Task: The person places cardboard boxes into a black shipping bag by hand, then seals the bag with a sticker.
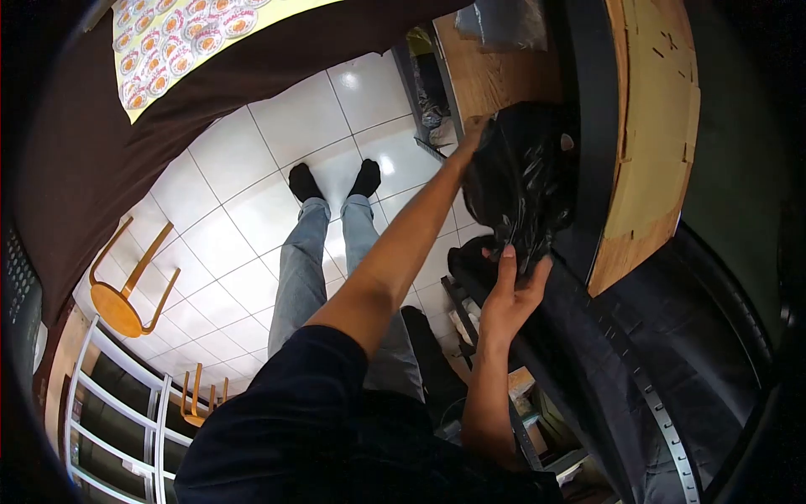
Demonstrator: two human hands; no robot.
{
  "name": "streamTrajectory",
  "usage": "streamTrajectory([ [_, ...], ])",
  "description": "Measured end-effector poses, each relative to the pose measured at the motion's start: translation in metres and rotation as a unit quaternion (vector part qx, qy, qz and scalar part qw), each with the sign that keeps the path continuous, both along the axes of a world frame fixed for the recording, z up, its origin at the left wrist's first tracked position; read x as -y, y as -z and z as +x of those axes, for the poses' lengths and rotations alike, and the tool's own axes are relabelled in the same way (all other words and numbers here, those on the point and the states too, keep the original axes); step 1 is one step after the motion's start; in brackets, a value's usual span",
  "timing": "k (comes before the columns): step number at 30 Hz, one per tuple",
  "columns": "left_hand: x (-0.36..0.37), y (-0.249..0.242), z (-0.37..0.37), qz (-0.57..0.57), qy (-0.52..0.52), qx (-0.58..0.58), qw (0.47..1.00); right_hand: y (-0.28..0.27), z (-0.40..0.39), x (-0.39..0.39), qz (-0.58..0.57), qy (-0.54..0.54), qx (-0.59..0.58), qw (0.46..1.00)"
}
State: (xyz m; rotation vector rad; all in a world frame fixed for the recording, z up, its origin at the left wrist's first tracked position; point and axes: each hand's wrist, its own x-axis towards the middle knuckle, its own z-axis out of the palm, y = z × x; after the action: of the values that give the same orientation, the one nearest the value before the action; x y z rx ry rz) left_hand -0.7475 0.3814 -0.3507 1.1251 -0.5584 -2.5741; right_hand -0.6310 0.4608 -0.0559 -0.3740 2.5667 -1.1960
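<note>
A crinkled, shiny black plastic bag (525,181) lies over the edge of a wooden shelf (483,71) at the upper right. My left hand (477,133) is closed on the bag's upper left edge, its fingertips partly hidden by the plastic. Lower down, my right hand (519,290) pinches the gathered lower end of the bag between thumb and fingers. The bag's contents, if any, are hidden.
Clear plastic packaging (504,23) lies on the shelf. Right of the bag stands a cardboard-covered board (655,126). Black fabric (672,361) hangs below it. A wooden stool (117,309), a white metal rack (155,428) and a brown-covered table (67,168) are at left.
</note>
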Motion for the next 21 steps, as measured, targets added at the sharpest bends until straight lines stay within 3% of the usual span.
streamTrajectory([
  [2, -0.027, 0.037, -0.026, -0.216, -0.069, 0.060, 0.972, 0.006, 0.000, 0.000, 0.020, -0.013, -0.033, 0.999],
  [3, -0.038, 0.052, -0.033, -0.319, -0.101, 0.090, 0.938, 0.006, 0.002, 0.001, 0.000, 0.015, 0.006, 1.000],
  [5, -0.021, 0.029, -0.010, -0.438, -0.025, 0.114, 0.892, 0.003, 0.006, 0.003, -0.019, 0.043, 0.046, 0.998],
  [6, -0.012, 0.015, 0.003, -0.494, 0.006, 0.125, 0.860, -0.002, 0.007, 0.002, 0.002, 0.005, 0.008, 1.000],
  [8, 0.008, -0.038, 0.042, -0.336, 0.009, 0.098, 0.937, -0.012, 0.016, -0.003, 0.023, -0.031, -0.029, 0.999],
  [10, 0.010, -0.027, 0.084, -0.270, 0.011, 0.107, 0.957, -0.027, 0.031, -0.012, -0.187, 0.000, 0.115, 0.976],
  [11, 0.010, -0.024, 0.115, -0.265, -0.024, 0.081, 0.960, -0.028, 0.035, -0.023, -0.153, 0.009, 0.097, 0.983],
  [12, 0.022, -0.044, 0.152, -0.156, 0.024, 0.141, 0.977, -0.028, 0.042, -0.035, -0.152, 0.009, 0.098, 0.983],
  [15, 0.002, 0.004, 0.266, -0.152, -0.039, 0.168, 0.973, -0.012, 0.064, -0.055, -0.019, 0.184, 0.259, 0.948],
  [16, -0.003, 0.010, 0.303, -0.151, 0.029, 0.279, 0.948, 0.005, 0.072, -0.063, 0.002, 0.146, 0.296, 0.944],
  [21, -0.036, 0.009, 0.426, -0.132, 0.054, 0.325, 0.935, 0.117, 0.081, -0.043, 0.028, 0.038, 0.457, 0.888],
])
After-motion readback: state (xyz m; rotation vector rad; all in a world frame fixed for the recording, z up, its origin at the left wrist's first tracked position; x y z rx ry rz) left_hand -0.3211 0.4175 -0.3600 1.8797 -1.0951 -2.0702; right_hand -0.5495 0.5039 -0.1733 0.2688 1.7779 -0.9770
